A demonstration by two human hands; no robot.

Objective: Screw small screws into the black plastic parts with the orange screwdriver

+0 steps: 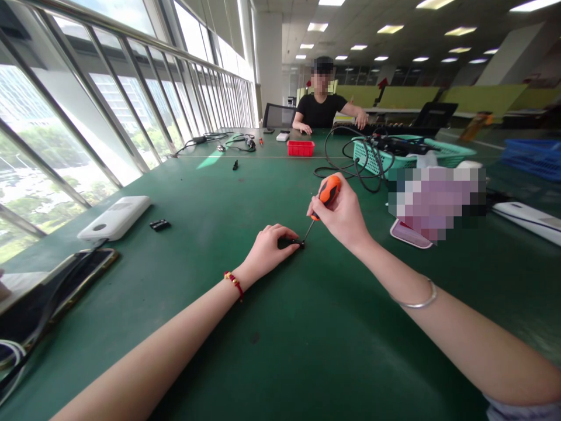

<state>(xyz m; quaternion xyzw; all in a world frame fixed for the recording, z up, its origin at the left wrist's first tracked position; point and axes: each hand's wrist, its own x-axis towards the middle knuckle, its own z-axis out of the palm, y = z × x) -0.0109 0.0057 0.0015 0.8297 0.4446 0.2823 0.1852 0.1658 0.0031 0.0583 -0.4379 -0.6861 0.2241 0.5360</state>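
Observation:
My right hand [343, 211] is closed around the orange and black handle of a screwdriver [329, 190]. The shaft slants down and left, and its tip meets the end of a small black part [301, 243] on the green table. Thumb and fingers of my left hand [272, 248] pinch that part against the tabletop. Most of the part is hidden by the fingers, so its exact kind does not show. Further left lies another small black piece [160, 224], apart from both hands.
A white power bank [116, 218] and a phone [83, 280] lie at left on the green table [245, 362]. Beyond are a red tray [301, 148], a small black piece [235, 165], cables and a teal basket [451, 153]. A person [322, 108] sits opposite.

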